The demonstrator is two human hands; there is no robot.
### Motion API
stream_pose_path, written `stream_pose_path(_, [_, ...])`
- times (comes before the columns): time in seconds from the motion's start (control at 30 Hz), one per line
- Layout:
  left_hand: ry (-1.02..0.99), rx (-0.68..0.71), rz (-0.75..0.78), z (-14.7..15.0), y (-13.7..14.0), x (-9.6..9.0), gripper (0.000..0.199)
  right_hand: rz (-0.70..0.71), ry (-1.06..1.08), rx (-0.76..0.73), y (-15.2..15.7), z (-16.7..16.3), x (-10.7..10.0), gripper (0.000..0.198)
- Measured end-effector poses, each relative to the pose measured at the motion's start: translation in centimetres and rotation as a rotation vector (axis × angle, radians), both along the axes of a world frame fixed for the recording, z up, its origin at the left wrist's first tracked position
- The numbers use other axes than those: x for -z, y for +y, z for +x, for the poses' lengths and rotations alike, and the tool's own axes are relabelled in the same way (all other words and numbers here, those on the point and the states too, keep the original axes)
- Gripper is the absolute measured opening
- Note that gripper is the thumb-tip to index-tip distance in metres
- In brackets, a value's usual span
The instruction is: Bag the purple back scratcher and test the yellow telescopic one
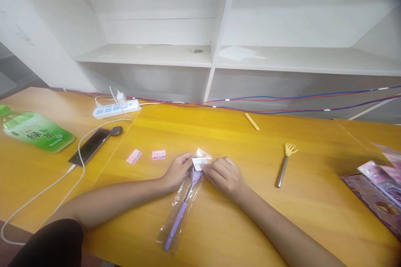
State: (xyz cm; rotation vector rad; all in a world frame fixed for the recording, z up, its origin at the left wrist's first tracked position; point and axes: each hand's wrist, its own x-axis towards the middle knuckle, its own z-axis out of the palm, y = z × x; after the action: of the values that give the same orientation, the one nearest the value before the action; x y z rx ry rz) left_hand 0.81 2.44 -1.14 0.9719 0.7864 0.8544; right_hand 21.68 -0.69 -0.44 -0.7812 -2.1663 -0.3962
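Note:
A purple back scratcher (179, 219) lies inside a clear plastic bag (166, 227), its claw end pointing away from me. Over the bag's top end is a small white card (199, 163) with print too small to read. My left hand (179, 172) is closed on the left edge of the bag's top, beside the card. The fingers of my right hand (224, 176) pinch the card's right edge. Two small pink printed cards (134, 157) lie left of my hands. To the right, a second back scratcher (283, 169) with a yellow claw and metallic handle lies unwrapped.
A green tea bottle (39, 131), a phone (94, 147) with a white cable and a power strip (116, 109) are at left. A light orange stick (252, 121) lies near the back. A patterned box (372, 200) with plastic packets stands at right. White shelves (150, 55) rise behind.

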Motion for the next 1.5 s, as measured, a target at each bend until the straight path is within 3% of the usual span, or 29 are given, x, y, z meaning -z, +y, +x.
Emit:
stream_pose_path(0.13, [0.047,0.049,0.101,-0.1,-0.1,0.0,0.046,-0.008,0.1,0.032,0.3,0.0,-0.3,0.014])
stream_pose_path(0.37, [0.009,-0.017,0.022,0.0,0.1,0.0,0.045,-0.159,0.156,-0.049,0.5,-0.1,0.1,0.016])
stream_pose_path(0.57, [-0.051,0.0,0.03,-0.1,0.2,0.1,0.047,-0.061,0.052,-0.22,-0.4,0.3,-0.6,0.017])
stream_pose_path(1.0, [-0.002,-0.031,0.078,-0.1,0.2,-0.3,0.052,0.017,0.011,-0.178,-0.5,-0.2,-1.2,0.01])
stream_pose_path(1.17, [-0.025,0.011,0.084,-0.2,0.5,-0.4,0.049,-0.03,0.017,-0.217,-0.6,-0.2,-1.1,0.011])
stream_pose_path(1.3, [0.011,0.067,0.116,-0.4,1.0,-0.7,0.062,-0.05,0.006,-0.217,-0.5,-0.2,-0.8,0.011])
stream_pose_path(1.5, [0.06,0.085,0.173,-0.7,1.6,-0.7,0.051,-0.054,0.004,-0.222,-0.3,-0.2,-0.6,0.011])
